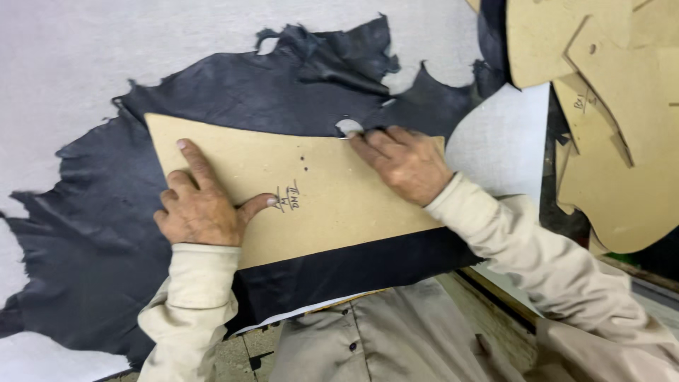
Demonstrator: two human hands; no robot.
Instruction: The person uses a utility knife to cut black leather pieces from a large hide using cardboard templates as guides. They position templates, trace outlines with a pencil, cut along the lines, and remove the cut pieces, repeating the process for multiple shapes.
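We've got the left hand [201, 205] flat, fingers spread, on the cardboard pattern [311, 198] lying over the dark leather hide [233, 92]. Right hand [403, 161], fingers together, presses its top edge; open grey table [85, 49] beyond.

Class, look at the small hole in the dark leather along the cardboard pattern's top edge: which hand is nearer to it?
The right hand: its fingertips lie beside the hole. The left hand presses the cardboard pattern farther left and lower.

Tan template [339, 205] on black leather [233, 92]
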